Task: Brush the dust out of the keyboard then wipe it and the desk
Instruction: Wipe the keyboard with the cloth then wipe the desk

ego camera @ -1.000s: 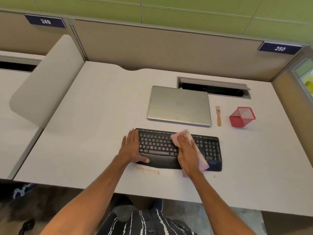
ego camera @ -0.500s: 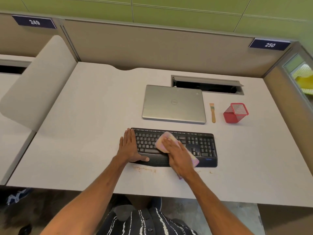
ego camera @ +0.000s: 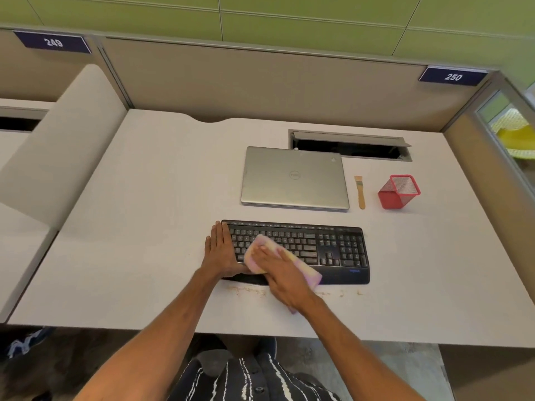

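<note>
A black keyboard (ego camera: 333, 244) lies on the white desk (ego camera: 144, 227) in front of me. My right hand (ego camera: 285, 273) presses a folded pink and yellow cloth (ego camera: 262, 246) flat onto the left half of the keys. My left hand (ego camera: 221, 250) rests flat on the keyboard's left end, thumb along the wrist rest. A small wooden brush (ego camera: 359, 191) lies right of the laptop. Brownish dust crumbs (ego camera: 249, 290) streak the desk just below the keyboard.
A closed silver laptop (ego camera: 295, 178) sits behind the keyboard. A red mesh pen holder (ego camera: 399, 192) lies tipped at the right. An open cable slot (ego camera: 347, 146) is at the back. Partition walls bound the desk at the back and right; a curved divider (ego camera: 58, 140) stands on the left.
My right hand has slid the cloth leftward across the keys, from the keyboard's middle to its left half. My left hand has stayed on the left end.
</note>
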The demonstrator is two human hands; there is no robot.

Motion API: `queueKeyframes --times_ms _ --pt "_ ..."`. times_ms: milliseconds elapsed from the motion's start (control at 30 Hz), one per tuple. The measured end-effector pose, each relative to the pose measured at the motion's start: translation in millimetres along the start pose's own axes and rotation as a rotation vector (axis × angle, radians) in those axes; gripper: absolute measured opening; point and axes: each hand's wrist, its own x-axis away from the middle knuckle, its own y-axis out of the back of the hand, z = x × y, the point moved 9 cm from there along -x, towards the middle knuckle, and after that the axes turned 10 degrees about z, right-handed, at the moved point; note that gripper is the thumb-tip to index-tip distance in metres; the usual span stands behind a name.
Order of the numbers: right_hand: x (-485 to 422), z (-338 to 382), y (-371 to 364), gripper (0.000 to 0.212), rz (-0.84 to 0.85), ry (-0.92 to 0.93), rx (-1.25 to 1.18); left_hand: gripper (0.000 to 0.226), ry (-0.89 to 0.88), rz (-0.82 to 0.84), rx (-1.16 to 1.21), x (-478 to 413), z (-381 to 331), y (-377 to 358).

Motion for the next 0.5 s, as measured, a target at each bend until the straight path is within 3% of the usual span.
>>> queueKeyframes --times_ms 100,200,300,400,500 --pt "4 0 -6 0.074 0.016 0.062 0.091 0.171 0.000 -0.025 0.010 0 0 -1" --pt "22 -25 12 0.074 -0.030 0.004 0.097 0.176 0.007 -0.015 0.014 1 2 -1" --pt "48 -61 36 0.070 -0.149 -0.132 0.029 0.177 0.010 0.006 0.012 -1 1 -2" --pt "80 -109 61 0.073 -0.349 -0.387 -0.145 0.178 0.013 0.017 0.012 -4 0 -4" --pt "87 -118 67 0.074 -0.360 -0.471 -0.119 0.176 -0.029 -0.009 -0.017 -6 -13 -7"
